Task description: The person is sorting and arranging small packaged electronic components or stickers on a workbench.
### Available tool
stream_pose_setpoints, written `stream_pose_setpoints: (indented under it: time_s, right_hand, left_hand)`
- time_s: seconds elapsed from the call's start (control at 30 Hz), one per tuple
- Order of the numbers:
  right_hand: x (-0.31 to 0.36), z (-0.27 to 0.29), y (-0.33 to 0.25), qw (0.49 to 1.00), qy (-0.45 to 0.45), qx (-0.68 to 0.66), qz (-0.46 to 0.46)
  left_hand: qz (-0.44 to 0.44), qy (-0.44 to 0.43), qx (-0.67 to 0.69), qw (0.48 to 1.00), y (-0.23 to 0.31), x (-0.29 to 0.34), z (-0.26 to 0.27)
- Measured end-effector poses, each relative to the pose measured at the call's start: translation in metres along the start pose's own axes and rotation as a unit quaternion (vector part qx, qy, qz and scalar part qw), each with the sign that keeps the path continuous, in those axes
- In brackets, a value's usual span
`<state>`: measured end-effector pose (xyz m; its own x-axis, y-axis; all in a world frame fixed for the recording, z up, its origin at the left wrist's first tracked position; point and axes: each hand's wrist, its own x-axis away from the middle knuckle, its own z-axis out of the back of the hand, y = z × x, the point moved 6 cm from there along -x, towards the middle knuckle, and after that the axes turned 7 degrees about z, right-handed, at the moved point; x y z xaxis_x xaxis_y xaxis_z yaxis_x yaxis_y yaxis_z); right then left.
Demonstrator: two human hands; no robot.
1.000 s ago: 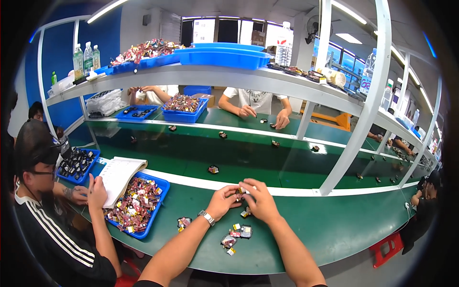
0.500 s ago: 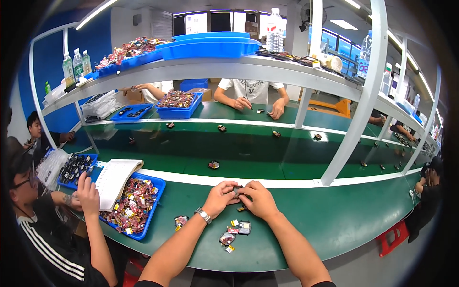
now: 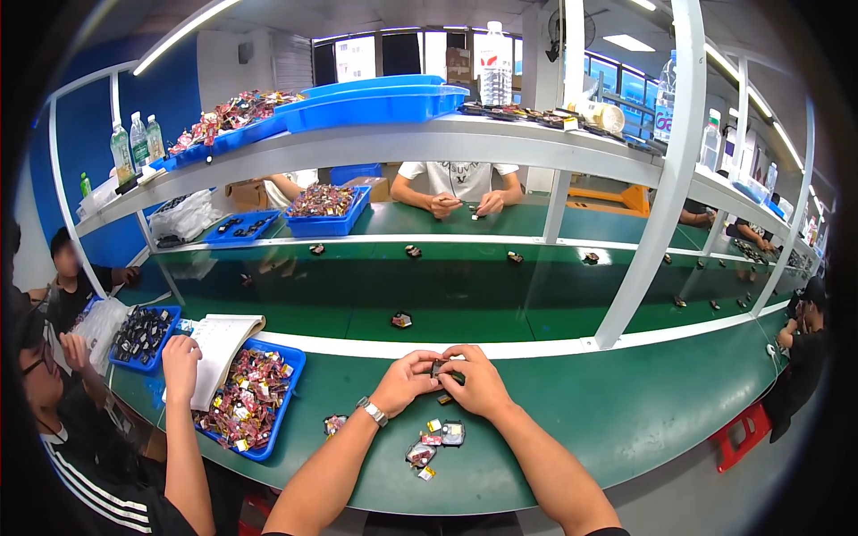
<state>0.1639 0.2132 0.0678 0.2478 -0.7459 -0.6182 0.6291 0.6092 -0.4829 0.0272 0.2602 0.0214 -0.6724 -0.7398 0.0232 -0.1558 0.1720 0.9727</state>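
Note:
Both hands meet over the green tabletop (image 3: 572, 402) around a small dark case-like part (image 3: 437, 367). My left hand (image 3: 404, 386), with a watch on its wrist, pinches it from the left. My right hand (image 3: 478, 384) closes on it from the right, fingers bent; much of the part is hidden. Just below the fingers lies a small dark and yellow piece (image 3: 444, 399). Nearer to me, a black-framed clear case (image 3: 454, 434) lies beside another case with red parts (image 3: 420, 456) and a small yellow-and-white piece (image 3: 427, 473). Another small assembly (image 3: 335, 424) rests against my left forearm's outline.
At left stands a blue tray of red-and-yellow electronic parts (image 3: 298, 375), an open notebook (image 3: 214, 353) over its edge. Beyond is a tray of black parts (image 3: 143, 336). A co-worker sits close at left. A white post (image 3: 651, 188) and shelf rise ahead, past a belt (image 3: 483, 308) carrying small assemblies.
The view has shifted slightly. My hands stay together on the dark part, fingers slightly rearranged. The left co-worker's hands have moved, and the person opposite has brought their hands closer together.

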Motion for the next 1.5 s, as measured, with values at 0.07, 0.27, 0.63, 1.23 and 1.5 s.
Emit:
stream_pose_setpoints:
  time_s: [0.07,0.27,0.63,1.23,1.5]
  right_hand:
    - [0.000,0.001,-0.001,1.000,0.000,-0.002,-0.007]
    - [0.003,0.001,0.002,0.997,-0.023,-0.070,0.009]
    - [0.008,-0.005,-0.003,0.996,0.084,-0.018,-0.020]
    - [0.006,-0.005,-0.022,0.992,0.113,0.031,0.050]
    - [0.007,-0.004,-0.018,0.992,0.125,-0.001,0.000]
  left_hand:
    - [0.001,0.001,0.013,1.000,0.000,0.001,0.000]
    - [0.031,0.004,0.028,0.999,-0.004,-0.001,0.003]
    - [0.017,0.004,0.063,0.998,-0.004,-0.001,0.004]
    - [0.008,0.021,0.086,0.996,-0.010,-0.003,0.008]
    - [-0.032,0.022,0.123,0.992,-0.003,0.000,0.009]
